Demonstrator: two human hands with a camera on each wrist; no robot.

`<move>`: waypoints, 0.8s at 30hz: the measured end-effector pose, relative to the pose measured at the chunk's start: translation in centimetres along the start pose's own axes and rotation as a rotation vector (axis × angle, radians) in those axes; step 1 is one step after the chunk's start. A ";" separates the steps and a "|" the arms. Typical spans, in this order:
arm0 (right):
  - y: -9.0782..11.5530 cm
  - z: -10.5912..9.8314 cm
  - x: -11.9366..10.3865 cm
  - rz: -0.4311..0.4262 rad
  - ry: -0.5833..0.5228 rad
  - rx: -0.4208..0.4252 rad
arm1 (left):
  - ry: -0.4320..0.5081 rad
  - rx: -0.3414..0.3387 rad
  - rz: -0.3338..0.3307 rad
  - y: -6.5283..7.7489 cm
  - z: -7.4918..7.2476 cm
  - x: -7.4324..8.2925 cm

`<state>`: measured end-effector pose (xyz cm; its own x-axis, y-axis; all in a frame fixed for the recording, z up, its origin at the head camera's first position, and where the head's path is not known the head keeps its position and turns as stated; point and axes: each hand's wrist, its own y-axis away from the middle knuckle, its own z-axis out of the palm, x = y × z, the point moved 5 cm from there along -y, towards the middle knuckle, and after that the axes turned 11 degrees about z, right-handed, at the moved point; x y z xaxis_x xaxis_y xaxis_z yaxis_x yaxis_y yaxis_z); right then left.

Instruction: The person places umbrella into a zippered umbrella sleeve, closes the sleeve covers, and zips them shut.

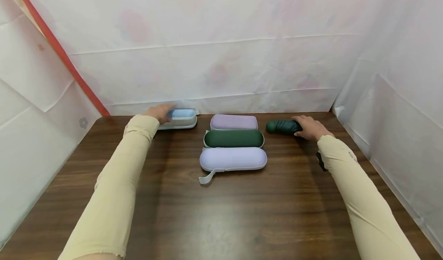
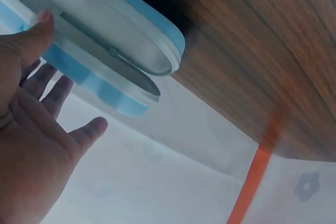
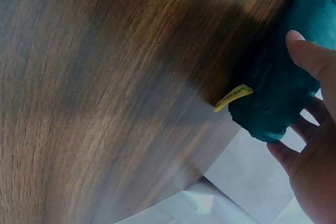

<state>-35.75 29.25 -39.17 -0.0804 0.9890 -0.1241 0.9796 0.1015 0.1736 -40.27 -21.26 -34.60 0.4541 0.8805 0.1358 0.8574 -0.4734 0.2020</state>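
At the back left, my left hand [image 1: 160,113] is at an opened light-blue case [image 1: 183,114]. In the left wrist view, the case's pale inner lining [image 2: 105,17] shows between its two halves. The left thumb lies over the rim of one half, with other fingers behind it and the little finger spread away. On the right, my right hand [image 1: 309,127] grips one end of a folded dark-green umbrella [image 1: 282,127] lying on the table. In the right wrist view, the thumb is on one side of the umbrella [image 3: 270,95] and fingertips are on the other. A yellow tag [image 3: 233,97] sticks out from it.
Three closed cases lie in a column mid-table: mauve [image 1: 233,122] at the back, dark green [image 1: 233,138] between, and lavender [image 1: 233,159] in front with a strap [image 1: 207,178]. Pale sheeting [image 1: 221,71] hangs behind the brown table [image 1: 221,214] and at both sides.
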 end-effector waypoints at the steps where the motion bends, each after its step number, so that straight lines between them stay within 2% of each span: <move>1: 0.1 0.0 0.0 -0.004 0.007 0.005 | 0.003 -0.005 -0.002 0.0 0.0 0.0; 4: 0.2 0.2 0.3 -0.012 0.035 0.020 | 0.009 0.001 0.002 0.0 -0.1 0.2; 8: 0.4 0.5 0.4 -0.017 0.051 0.038 | -0.050 -0.006 0.003 -0.1 0.1 0.5; 13: 0.6 0.9 0.2 -0.029 0.038 0.051 | -0.112 -0.031 -0.019 -0.5 1.1 0.4; 17: 0.6 1.1 -0.1 -0.038 0.033 0.057 | -0.075 -0.037 -0.018 -0.6 1.7 -0.2; 20: 0.5 1.2 -0.1 -0.030 0.023 0.050 | -0.037 -0.041 -0.007 -0.6 1.6 -0.2; 23: 0.1 1.1 0.0 -0.031 0.014 0.047 | -0.016 -0.057 -0.023 -0.7 1.3 -0.4; 24: 0.0 1.1 0.0 -0.031 0.014 0.045 | -0.016 -0.056 -0.020 -1.0 1.4 -1.0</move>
<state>-35.60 29.12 -40.23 -0.1129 0.9869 -0.1150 0.9839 0.1272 0.1256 -41.25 -21.67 -36.34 0.4415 0.8898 0.1157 0.8515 -0.4562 0.2586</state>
